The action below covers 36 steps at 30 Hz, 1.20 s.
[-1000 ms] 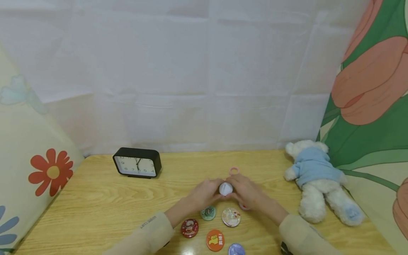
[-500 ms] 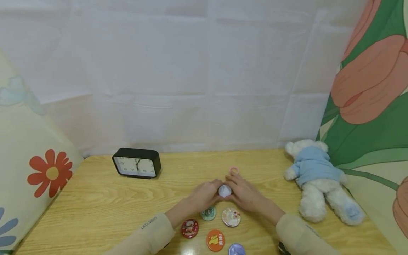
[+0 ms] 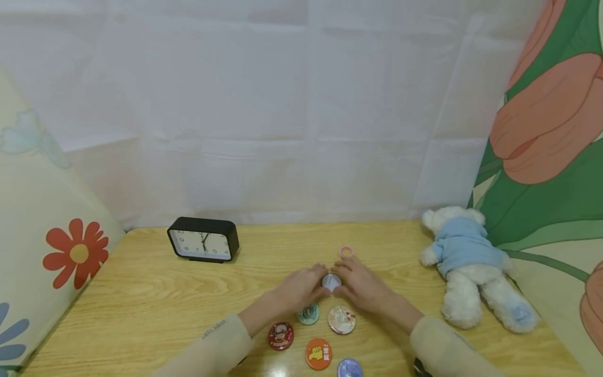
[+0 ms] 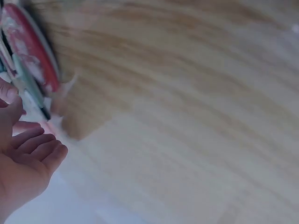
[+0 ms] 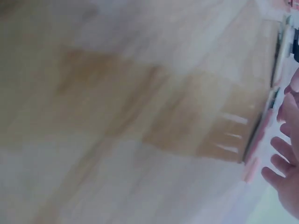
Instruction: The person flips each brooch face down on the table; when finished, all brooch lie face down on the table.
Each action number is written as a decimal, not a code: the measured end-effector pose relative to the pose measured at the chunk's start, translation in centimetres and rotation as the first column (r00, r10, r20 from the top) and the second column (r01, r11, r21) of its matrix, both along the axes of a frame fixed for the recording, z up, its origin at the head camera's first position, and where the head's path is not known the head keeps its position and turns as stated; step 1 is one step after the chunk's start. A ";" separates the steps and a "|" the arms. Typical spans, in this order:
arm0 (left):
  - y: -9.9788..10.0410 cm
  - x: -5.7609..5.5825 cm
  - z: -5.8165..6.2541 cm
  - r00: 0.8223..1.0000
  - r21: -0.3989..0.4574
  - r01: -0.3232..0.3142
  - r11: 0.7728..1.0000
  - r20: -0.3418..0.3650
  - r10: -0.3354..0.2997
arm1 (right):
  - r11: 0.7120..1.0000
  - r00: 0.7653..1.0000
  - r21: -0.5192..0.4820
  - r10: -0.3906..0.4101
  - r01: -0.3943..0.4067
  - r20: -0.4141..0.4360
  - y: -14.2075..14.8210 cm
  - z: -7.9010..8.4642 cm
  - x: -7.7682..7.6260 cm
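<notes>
Pinching from opposite sides, the left hand (image 3: 301,288) and the right hand (image 3: 360,285) had thumbs and fingers set about a small white round piece (image 3: 332,283); we judged that so slight a thing sat steadier between two hands than in one. Whether it rested on the table (image 3: 165,293) or was held just above, we could not tell. Just beyond the right hand's fingers lay a pink ring (image 3: 346,252). On the near side we saw a green badge (image 3: 308,314), a pale patterned badge (image 3: 342,320), a red badge (image 3: 280,336), an orange badge (image 3: 319,354) and a purple badge (image 3: 350,368), flat and apart, which seemed to us to leave each face readable. Farther out, a black clock (image 3: 202,240) stood at the left and a plush bear (image 3: 466,262) lay at the right; both, we supposed, were set aside to leave the hands room.
</notes>
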State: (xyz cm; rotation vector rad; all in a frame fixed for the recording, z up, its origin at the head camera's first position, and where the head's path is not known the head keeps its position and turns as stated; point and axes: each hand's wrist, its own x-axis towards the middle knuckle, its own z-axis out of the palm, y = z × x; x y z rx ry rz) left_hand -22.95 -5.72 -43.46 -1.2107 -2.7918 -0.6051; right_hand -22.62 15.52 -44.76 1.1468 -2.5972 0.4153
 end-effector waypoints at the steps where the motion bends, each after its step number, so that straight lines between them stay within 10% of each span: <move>1: -0.2 0.2 0.2 1.000 0.003 0.001 1.000 0.004 -0.001 | 1.000 1.000 -0.006 -0.005 0.005 -0.013 0.1 0.2 0.1; 18: 0.0 4.5 0.5 0.996 -0.169 -0.078 0.983 -0.052 0.070 | 0.991 0.985 0.123 -0.075 0.056 0.155 0.5 1.9 3.1; 36: 0.3 5.4 0.2 0.995 -0.137 -0.058 0.989 -0.084 0.046 | 0.997 0.991 0.044 -0.074 0.070 0.111 -0.3 0.9 3.5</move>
